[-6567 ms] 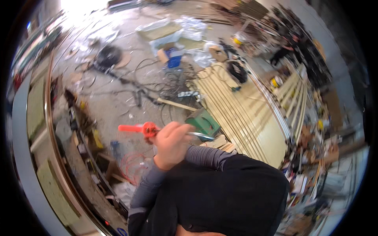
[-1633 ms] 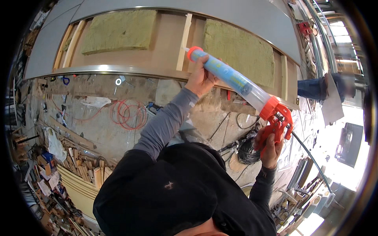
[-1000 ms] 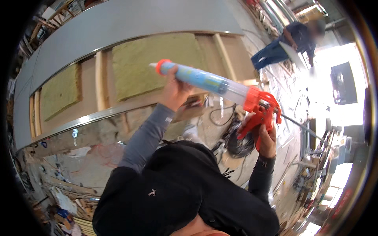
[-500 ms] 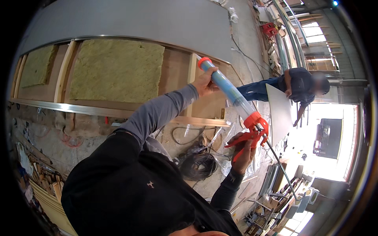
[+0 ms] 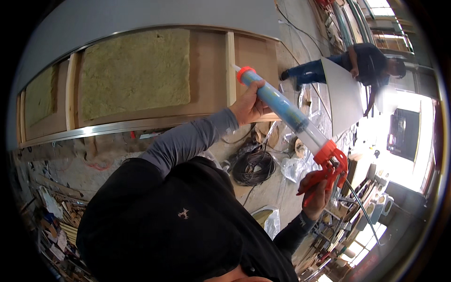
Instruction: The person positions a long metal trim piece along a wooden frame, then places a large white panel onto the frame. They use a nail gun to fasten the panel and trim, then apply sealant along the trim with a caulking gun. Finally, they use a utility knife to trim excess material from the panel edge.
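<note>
A caulking gun (image 5: 284, 107) with a clear tube, red end caps and a blue sealant pack inside slants across the middle. My left hand (image 5: 250, 102) is wrapped round the front of its tube, just behind the red nozzle cap. The pale nozzle tip points up and left, over the wooden crosspiece (image 5: 230, 66) of a framed panel. My right hand (image 5: 317, 191) is closed round the red handle and trigger at the rear. Past that hand the metal push rod (image 5: 364, 214) sticks out. Inside the panel frame lies a yellowish insulation slab (image 5: 136, 73).
A grey sheet (image 5: 155, 13) lies along the panel's far side. At the right, a person (image 5: 371, 63) in dark clothes holds a pale board (image 5: 340, 96). Coiled black cable (image 5: 253, 168) and crumpled plastic film (image 5: 298, 169) lie on the floor. Scrap wood (image 5: 70, 214) is piled at lower left.
The gun's rear and my right hand have moved right and down in view, while my left hand keeps its hold on the tube. The surroundings have shifted as the view turned.
</note>
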Motion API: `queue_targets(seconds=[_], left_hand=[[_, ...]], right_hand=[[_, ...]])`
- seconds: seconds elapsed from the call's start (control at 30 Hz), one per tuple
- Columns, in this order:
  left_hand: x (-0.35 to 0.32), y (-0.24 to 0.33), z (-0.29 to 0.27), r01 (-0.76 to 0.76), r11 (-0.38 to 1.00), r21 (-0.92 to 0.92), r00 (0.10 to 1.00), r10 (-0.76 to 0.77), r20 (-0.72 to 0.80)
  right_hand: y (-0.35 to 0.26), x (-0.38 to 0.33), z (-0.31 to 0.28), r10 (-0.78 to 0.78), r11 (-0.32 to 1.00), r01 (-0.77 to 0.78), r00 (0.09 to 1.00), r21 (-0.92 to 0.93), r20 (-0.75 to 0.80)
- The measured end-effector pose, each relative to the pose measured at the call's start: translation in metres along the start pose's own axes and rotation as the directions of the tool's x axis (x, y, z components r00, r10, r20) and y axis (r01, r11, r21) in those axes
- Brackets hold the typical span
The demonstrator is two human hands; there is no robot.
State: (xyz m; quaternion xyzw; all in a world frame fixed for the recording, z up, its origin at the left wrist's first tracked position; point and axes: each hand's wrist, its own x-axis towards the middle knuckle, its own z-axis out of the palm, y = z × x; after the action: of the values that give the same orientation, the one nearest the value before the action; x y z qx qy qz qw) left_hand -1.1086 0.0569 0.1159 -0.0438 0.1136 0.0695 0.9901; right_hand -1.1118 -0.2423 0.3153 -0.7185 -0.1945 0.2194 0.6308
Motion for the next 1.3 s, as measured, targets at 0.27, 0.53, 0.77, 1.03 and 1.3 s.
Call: queue_targets(seconds=[0.27,0.53,0.77,1.03,1.3], left_hand=[[-0.080,-0.053,-0.007,0.181,0.983,0.034,0.983,-0.181,0.008],[-0.105,-0.068,-0.030,0.259,0.961,0.093,0.966,-0.258,-0.027],[-0.123,-0.087,-0.016,0.362,0.919,0.158,0.921,-0.325,-0.216],[-0.021,-0.174,0.006,0.449,0.884,0.134,0.893,-0.437,-0.109],[-0.001,-0.192,-0.003,0.427,0.886,0.180,0.904,-0.419,-0.081]], right_hand=[[-0.028,-0.120,0.005,0.070,0.994,-0.083,0.984,-0.076,-0.166],[-0.009,-0.170,0.038,0.205,0.913,-0.103,0.952,0.394,-0.226],[-0.021,-0.183,0.011,0.079,0.982,-0.033,0.966,0.186,-0.245],[-0.017,-0.182,-0.037,0.057,0.996,-0.033,0.944,0.079,-0.325],[-0.019,-0.165,-0.059,0.159,0.986,-0.162,0.891,0.029,-0.426]])
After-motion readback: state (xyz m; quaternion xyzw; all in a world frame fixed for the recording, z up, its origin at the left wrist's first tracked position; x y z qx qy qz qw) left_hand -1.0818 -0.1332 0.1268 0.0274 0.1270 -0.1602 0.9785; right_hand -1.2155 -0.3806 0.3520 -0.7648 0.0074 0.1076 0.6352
